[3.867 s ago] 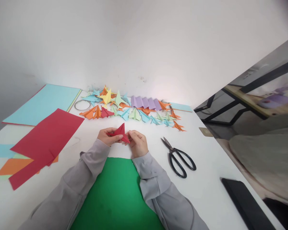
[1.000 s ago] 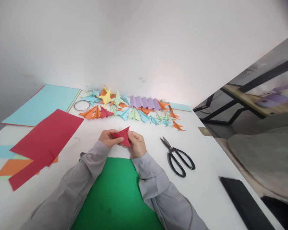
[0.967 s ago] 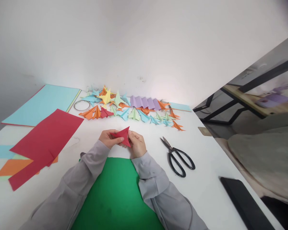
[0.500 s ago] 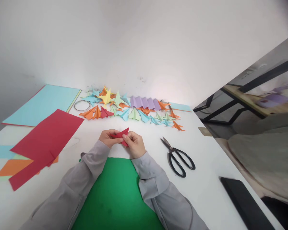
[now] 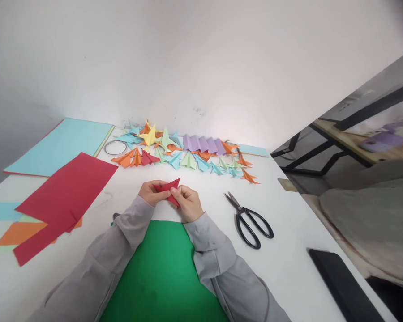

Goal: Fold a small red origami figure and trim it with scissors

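Between my two hands is a small piece of folded red paper [image 5: 171, 185] with pointed corners, held just above the table. My left hand [image 5: 152, 192] pinches its left side, thumb in front and fingers partly hidden behind. My right hand [image 5: 189, 202] grips its right side, the thumb pressed near the middle of the folds. Beyond my hands lie many folded paper figures, among them a yellow one [image 5: 150, 136], a red one [image 5: 149, 157] and an orange one [image 5: 249, 177], plus a purple pleated strip [image 5: 203, 144].
Red paper sheets [image 5: 70, 183] and orange paper [image 5: 22, 233] lie at left, with a stack of light blue sheets [image 5: 62, 145] behind. A wire ring [image 5: 115, 147] is near the figures. Black-handled scissors [image 5: 248, 219] and a black flat object [image 5: 342, 281] lie right on the white table [image 5: 285, 273].
The red folded paper has shifted very slightly in my fingers, its left part showing a little more. Both hands keep their grip in nearly the same place.
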`<act>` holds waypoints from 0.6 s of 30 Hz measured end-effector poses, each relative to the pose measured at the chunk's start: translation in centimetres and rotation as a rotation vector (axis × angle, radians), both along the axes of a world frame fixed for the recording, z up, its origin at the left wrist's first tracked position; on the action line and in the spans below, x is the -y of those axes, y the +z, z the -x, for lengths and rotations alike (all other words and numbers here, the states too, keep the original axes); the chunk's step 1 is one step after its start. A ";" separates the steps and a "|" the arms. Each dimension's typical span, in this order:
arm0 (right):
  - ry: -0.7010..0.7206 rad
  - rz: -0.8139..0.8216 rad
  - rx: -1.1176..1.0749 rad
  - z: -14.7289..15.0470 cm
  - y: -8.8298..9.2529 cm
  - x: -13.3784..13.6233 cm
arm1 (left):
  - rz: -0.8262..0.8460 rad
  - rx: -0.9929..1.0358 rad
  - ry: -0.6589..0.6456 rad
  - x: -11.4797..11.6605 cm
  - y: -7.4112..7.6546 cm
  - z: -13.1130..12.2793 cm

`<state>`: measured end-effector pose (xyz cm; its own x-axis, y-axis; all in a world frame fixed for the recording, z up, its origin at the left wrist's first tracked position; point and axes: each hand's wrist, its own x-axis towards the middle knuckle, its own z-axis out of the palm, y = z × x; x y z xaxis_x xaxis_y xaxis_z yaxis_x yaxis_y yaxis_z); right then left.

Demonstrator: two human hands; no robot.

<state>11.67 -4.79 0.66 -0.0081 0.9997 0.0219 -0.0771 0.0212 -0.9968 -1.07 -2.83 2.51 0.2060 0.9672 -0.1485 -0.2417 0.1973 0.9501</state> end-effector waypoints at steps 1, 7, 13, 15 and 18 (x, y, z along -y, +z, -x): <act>0.006 -0.001 0.005 0.0 0.0 0.0 | -0.010 -0.005 0.003 0.0 0.0 0.0; 0.080 0.017 0.040 0.1 0.5 0.2 | 0.026 0.027 0.035 0.0 0.2 0.1; 0.101 -0.010 0.096 0.0 0.5 0.2 | 0.162 0.156 -0.019 -0.5 0.1 0.3; 0.102 -0.015 0.103 0.0 0.4 0.2 | 0.156 0.178 -0.036 -0.6 -0.1 0.3; 0.100 -0.010 0.102 -0.1 0.3 0.1 | 0.126 0.216 -0.028 -0.6 -0.6 0.0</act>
